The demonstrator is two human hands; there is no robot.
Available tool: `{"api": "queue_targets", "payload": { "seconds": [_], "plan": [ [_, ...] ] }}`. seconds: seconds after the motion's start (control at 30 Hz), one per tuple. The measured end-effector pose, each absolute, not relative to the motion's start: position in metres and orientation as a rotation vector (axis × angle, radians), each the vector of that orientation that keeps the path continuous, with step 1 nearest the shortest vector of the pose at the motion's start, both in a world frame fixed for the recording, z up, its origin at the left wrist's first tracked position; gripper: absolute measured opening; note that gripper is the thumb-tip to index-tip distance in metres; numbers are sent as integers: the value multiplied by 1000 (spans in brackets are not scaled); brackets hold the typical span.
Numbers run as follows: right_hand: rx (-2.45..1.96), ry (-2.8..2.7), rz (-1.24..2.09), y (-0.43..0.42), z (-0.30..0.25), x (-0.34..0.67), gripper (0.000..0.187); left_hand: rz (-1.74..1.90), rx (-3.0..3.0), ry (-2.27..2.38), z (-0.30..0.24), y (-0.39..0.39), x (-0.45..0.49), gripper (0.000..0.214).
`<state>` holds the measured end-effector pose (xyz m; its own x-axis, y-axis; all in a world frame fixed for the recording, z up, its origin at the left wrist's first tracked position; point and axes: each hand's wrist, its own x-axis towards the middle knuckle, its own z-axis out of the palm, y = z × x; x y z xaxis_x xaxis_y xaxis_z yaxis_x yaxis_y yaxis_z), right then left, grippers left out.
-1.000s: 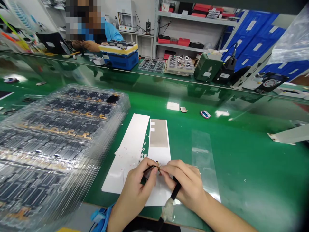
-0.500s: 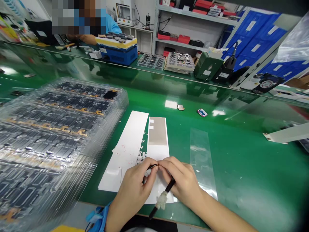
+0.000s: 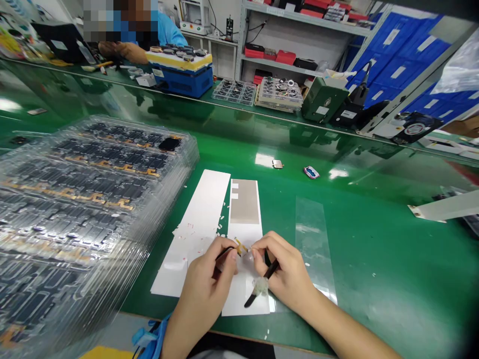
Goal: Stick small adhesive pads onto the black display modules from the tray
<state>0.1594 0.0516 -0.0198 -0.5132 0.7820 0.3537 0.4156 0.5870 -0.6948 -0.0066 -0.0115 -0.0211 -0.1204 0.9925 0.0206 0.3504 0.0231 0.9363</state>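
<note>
My left hand (image 3: 207, 281) is closed, pinching a small dark display part (image 3: 223, 253) between thumb and forefinger. A gold flex cable (image 3: 240, 246) sticks out from it to the right. My right hand (image 3: 288, 267) is closed too, its thumb and forefinger pinched by the free end of the cable; whether they grip it or a tiny piece, I cannot tell. Black tweezers (image 3: 250, 300), wrapped with pale material, are tucked in that hand. Under both hands lies a white sheet (image 3: 239, 294) with a grey-brown adhesive area (image 3: 245, 209). Left of it is another white sheet (image 3: 209, 199) with tiny scraps.
Stacked clear trays (image 3: 123, 179) of dark display parts fill the left. A clear film (image 3: 310, 224) lies right of the sheets. Two small parts, one silvery (image 3: 277, 164) and one blue-pink (image 3: 311, 172), sit farther back. Across the bench a person works beside a blue box (image 3: 183, 80).
My hands have moved slightly apart, and the gold flex cable now shows between them. My right hand has shifted right and up with the tweezers.
</note>
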Motion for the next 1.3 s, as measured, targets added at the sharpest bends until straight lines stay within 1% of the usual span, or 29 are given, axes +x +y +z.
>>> {"api": "queue_targets", "payload": {
  "seconds": [0.13,0.23,0.33,0.43,0.5,0.57,0.63,0.7,0.83,1.0,1.2,1.3],
  "plan": [
    [-989,-2139,848,58,-17,162,15,1272,1175,1528,-23,-16,-7,10],
    [-1052,-2112,931,61,-15,164,15,1324,1040,1452,-24,-18,-7,11],
    [-1087,-2028,1071,63,-13,166,13,1293,1049,1376,-22,-18,-5,11],
    [-1035,-1877,1323,65,-10,166,15,1200,1108,1241,-16,-18,1,11],
    [-977,-1805,1474,65,-8,166,20,1162,1154,1188,-13,-19,5,12],
    [-930,-1794,1550,65,-7,165,28,1141,1188,1188,-12,-19,8,13],
    [-903,-1797,1581,63,-7,164,35,1122,1191,1208,-14,-19,9,13],
    [-893,-1792,1602,62,-7,165,38,1112,1173,1215,-16,-18,9,13],
    [-915,-1775,1633,59,-10,167,35,1104,1170,1222,-19,-19,8,15],
    [-960,-1751,1648,60,-16,166,38,1088,1213,1263,-19,-20,7,13],
    [-1002,-1754,1583,57,-16,163,31,1055,1237,1284,-16,-19,7,13],
    [-994,-1794,1514,55,-14,162,31,1054,1248,1263,-15,-19,7,12]
  ]
}}
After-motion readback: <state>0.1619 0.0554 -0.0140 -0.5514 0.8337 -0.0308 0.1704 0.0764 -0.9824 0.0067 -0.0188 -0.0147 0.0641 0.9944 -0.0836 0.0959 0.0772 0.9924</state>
